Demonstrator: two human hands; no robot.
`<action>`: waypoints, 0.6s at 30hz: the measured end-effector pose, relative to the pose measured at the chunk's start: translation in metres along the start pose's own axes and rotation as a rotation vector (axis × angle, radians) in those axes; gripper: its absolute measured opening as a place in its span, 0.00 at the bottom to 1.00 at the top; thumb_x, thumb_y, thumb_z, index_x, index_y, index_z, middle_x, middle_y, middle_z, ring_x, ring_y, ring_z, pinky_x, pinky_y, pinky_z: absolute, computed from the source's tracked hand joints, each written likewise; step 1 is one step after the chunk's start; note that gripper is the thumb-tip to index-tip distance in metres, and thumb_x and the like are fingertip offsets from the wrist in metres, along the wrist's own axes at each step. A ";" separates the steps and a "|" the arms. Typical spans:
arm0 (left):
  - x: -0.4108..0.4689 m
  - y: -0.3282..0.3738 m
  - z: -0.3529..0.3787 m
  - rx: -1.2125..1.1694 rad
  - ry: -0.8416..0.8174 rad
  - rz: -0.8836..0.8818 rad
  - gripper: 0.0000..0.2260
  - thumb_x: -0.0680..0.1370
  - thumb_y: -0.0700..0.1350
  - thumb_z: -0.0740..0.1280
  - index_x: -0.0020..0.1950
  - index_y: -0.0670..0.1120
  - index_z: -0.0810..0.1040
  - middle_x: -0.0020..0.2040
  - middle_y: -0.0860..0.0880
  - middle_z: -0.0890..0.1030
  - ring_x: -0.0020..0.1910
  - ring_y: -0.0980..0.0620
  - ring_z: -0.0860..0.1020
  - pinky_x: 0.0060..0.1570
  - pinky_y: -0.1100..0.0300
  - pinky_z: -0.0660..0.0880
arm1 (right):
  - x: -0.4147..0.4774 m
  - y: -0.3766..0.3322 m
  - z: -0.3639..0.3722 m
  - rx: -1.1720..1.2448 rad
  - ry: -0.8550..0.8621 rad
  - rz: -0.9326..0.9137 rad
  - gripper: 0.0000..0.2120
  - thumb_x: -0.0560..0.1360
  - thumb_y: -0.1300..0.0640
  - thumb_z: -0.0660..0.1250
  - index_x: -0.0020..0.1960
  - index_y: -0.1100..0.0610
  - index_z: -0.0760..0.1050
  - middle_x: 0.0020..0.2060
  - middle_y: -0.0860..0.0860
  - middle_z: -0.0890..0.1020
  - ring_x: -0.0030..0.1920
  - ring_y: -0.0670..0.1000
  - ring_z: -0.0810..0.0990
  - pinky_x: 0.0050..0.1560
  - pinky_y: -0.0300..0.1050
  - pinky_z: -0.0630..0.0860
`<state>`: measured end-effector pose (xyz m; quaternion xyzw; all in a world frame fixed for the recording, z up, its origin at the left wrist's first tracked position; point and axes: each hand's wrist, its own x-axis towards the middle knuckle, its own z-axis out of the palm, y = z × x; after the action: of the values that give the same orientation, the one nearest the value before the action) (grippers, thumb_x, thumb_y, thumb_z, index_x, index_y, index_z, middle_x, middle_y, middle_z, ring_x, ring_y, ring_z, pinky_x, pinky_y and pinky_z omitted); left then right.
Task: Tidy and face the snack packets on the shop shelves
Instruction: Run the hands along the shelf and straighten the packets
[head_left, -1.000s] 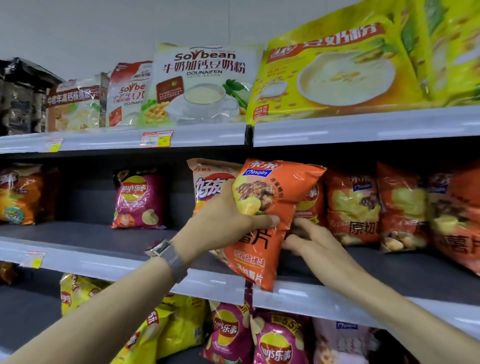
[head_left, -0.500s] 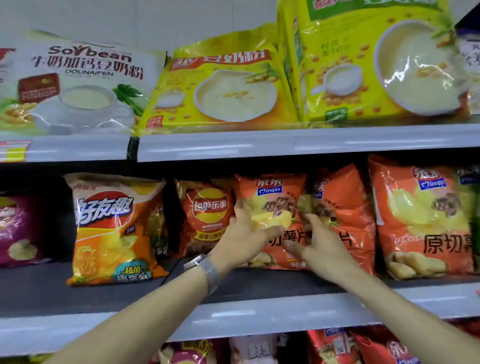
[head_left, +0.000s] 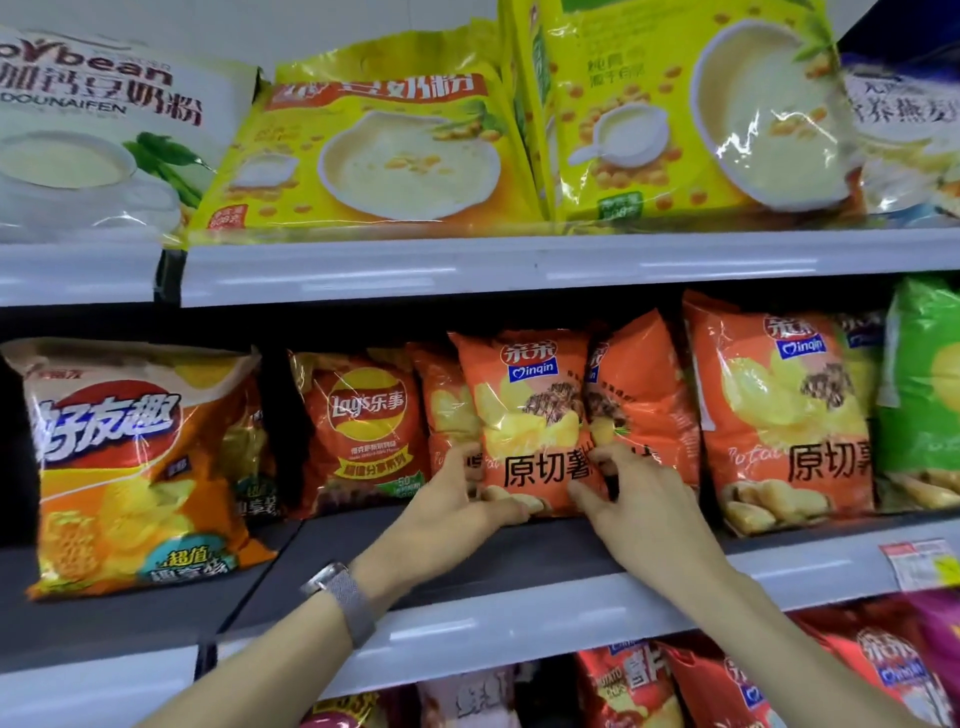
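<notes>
The glossy orange foil crisp packet (head_left: 530, 415) with black lettering stands upright on the dark grey middle shelf (head_left: 467, 561). It is set back from the shelf's white front edge, roughly midway along the stretch we can see. Both hands grasp it low down. The left hand (head_left: 452, 512) curls round its lower left corner with the thumb along the bottom edge, and the right hand (head_left: 641, 512) pinches its lower right edge with bent fingers. We take that low, two-sided hold as a way to square the soft bag, so its printed face looks straight out and its base sits flat.

It overlaps a half-hidden orange packet (head_left: 444, 410) behind its left side and a leaning orange packet (head_left: 644, 384) behind its right. We judge that this crowding is why it needs steadying from both sides.

Further left stand a red-orange round-logo packet (head_left: 363, 426) and a large orange-and-white bag (head_left: 135, 467), the latter nearer the front edge. To the right are a bigger orange packet (head_left: 779, 415) and a green packet (head_left: 924, 395). Yellow pouches (head_left: 374, 150) lean on the shelf above.
</notes>
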<state>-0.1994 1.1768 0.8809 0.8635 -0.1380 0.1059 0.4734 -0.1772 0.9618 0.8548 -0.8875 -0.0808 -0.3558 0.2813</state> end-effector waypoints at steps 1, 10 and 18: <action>0.000 -0.001 0.002 0.016 -0.028 0.010 0.35 0.77 0.46 0.76 0.78 0.52 0.60 0.50 0.64 0.82 0.51 0.72 0.80 0.54 0.69 0.72 | 0.001 0.001 0.002 0.007 -0.005 0.004 0.23 0.78 0.40 0.69 0.69 0.49 0.74 0.59 0.49 0.83 0.57 0.54 0.81 0.55 0.50 0.77; -0.007 0.003 -0.003 0.252 -0.033 0.114 0.38 0.79 0.49 0.74 0.83 0.52 0.57 0.59 0.64 0.82 0.55 0.63 0.79 0.56 0.68 0.73 | 0.001 0.001 0.007 -0.005 0.004 0.029 0.20 0.78 0.42 0.69 0.65 0.51 0.75 0.58 0.52 0.83 0.57 0.57 0.81 0.56 0.55 0.79; -0.051 -0.008 -0.085 0.383 0.528 0.258 0.30 0.78 0.47 0.72 0.78 0.51 0.67 0.70 0.51 0.70 0.68 0.49 0.74 0.69 0.53 0.74 | -0.005 0.003 0.007 0.052 0.137 -0.148 0.08 0.77 0.51 0.72 0.53 0.51 0.76 0.49 0.49 0.81 0.48 0.54 0.79 0.46 0.52 0.77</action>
<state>-0.2490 1.2597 0.9030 0.8549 -0.0962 0.4085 0.3049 -0.1757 0.9636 0.8466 -0.8451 -0.1357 -0.4333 0.2821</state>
